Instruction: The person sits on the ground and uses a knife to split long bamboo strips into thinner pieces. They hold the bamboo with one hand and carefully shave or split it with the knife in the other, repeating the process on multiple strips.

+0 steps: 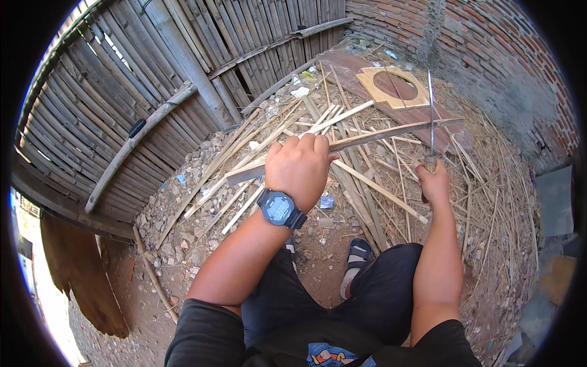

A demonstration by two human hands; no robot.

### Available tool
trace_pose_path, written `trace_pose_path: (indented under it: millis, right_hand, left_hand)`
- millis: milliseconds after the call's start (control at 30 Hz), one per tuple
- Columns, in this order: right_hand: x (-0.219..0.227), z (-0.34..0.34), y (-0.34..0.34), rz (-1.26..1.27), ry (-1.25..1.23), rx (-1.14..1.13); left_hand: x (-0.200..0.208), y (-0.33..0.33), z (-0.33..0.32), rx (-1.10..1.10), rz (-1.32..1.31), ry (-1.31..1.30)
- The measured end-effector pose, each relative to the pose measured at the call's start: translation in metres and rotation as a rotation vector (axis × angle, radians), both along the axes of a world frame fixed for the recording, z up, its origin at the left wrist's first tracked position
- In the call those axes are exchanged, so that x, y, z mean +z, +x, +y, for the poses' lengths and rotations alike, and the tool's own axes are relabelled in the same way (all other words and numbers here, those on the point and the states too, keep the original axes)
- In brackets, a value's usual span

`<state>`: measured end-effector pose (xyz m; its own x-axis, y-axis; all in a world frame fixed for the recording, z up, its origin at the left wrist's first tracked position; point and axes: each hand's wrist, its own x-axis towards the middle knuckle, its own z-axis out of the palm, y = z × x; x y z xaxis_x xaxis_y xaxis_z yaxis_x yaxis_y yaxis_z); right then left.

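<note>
Bamboo fence: (134,92) upper left of the frame.
Brick wall: (501,67) upper right.
Loose pale strips: (354,113) strewn over the littered ground, centre of the frame, beneath the plank.
Reddish panel: (345,70) flat on the ground, upper right of centre, with the round-holed board (367,82) on it.
Plank: (379,133) centre, slanting up to the right; its longer part runs right of the left grip (298,168), a shorter end sticks out left.
Long blade: (431,104) right of centre, pointing up the frame, crossing near the plank's right end; whether they touch, I cannot tell.
Left grip: clamped over the plank.
Right grip: (435,182) clamped round the blade's handle, below the plank.
Dark watch: (281,208) left wrist.
</note>
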<state>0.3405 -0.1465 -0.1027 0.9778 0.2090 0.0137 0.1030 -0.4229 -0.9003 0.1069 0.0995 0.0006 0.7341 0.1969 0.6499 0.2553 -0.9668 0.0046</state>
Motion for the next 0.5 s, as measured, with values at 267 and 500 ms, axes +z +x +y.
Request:
trace_pose_path:
  millis: [267, 500]
  right_hand:
    - [0.017, -0.005, -0.012, 0.089, -0.129, 0.268]
    - [0.027, 0.027, -0.049, -0.264, -0.393, 0.502]
  left_hand:
    - [-0.045, 0.003, 0.003, 0.056, 0.044, -0.156]
    - [-0.066, 0.012, 0.019, 0.080, 0.331, -0.532]
